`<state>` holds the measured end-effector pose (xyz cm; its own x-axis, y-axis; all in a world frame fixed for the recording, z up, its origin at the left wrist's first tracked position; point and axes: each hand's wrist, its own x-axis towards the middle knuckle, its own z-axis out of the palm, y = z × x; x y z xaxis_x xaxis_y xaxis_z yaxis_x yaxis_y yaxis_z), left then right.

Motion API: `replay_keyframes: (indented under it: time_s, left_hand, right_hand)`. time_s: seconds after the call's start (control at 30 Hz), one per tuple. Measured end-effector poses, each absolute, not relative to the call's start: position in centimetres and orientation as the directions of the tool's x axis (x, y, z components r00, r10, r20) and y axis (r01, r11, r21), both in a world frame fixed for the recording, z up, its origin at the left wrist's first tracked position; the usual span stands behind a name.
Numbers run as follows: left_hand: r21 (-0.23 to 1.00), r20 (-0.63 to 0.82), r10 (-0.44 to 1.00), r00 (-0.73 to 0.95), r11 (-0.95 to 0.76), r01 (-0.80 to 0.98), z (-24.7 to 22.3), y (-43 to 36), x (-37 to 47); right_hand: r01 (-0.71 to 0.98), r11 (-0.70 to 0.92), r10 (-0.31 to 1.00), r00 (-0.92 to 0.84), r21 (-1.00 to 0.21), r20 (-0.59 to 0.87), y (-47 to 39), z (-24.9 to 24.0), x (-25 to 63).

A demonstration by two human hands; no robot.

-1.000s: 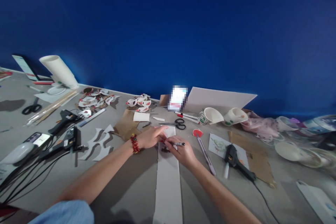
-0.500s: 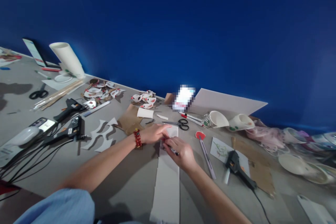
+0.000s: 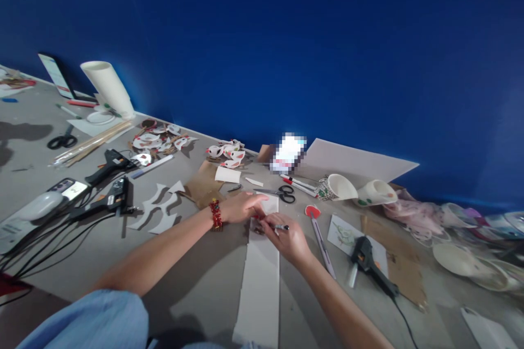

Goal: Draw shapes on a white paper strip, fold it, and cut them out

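My right hand is closed around a slim pen, whose dark end sticks out to the right. Its working tip is hidden by the fingers. My left hand, with a red beaded bracelet at the wrist, is closed at the fingertips right beside it. A small bit of red shows between the two hands, too covered to name. Both hands are over a long white strip of card or foam board. Black-handled scissors lie just beyond the fingers.
On the right lie a utility knife, a red-topped piece, a glue gun and paper cups. Leftward are two more glue guns, white cutouts and painted birds. A lit phone leans at the wall.
My right hand has turned slightly, so the pen's dark end now points out to the right. My left hand stays nearly in place.
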<state>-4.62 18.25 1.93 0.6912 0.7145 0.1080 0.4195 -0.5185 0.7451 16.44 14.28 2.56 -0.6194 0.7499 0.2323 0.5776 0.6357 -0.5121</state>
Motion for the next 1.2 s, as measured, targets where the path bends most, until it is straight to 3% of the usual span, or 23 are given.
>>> replay_keyframes:
  time_s: [0.17, 0.37, 0.5, 0.77, 1.2]
  left_hand:
    - [0.71, 0.112, 0.723, 0.682, -0.538, 0.454, 1.9, 18.2, -4.6]
    - [0.667, 0.13, 0.69, 0.712, -0.592, 0.452, 2.5, 18.0, -4.2]
    - [0.641, 0.154, 0.692, 0.706, -0.613, 0.461, 3.1, 17.6, -3.9]
    - [0.569, 0.189, 0.667, 0.721, -0.673, 0.473, 3.5, 16.9, -3.6]
    - [0.584, 0.166, 0.676, 0.718, -0.655, 0.481, 3.4, 16.7, -3.5]
  right_hand:
    - [0.581, 0.629, 0.752, -0.622, -0.517, 0.217, 14.7, 2.5, 16.5]
    - [0.532, 0.434, 0.849, -0.511, -0.727, 0.134, 15.3, 2.2, 18.1]
    - [0.519, 0.291, 0.921, -0.38, -0.804, 0.088, 15.2, 1.6, 20.0]
    - [0.539, 0.301, 0.914, -0.397, -0.787, 0.077, 14.6, 1.2, 20.5]
    - [0.531, 0.303, 0.912, -0.402, -0.791, 0.08, 14.4, 0.5, 20.1]
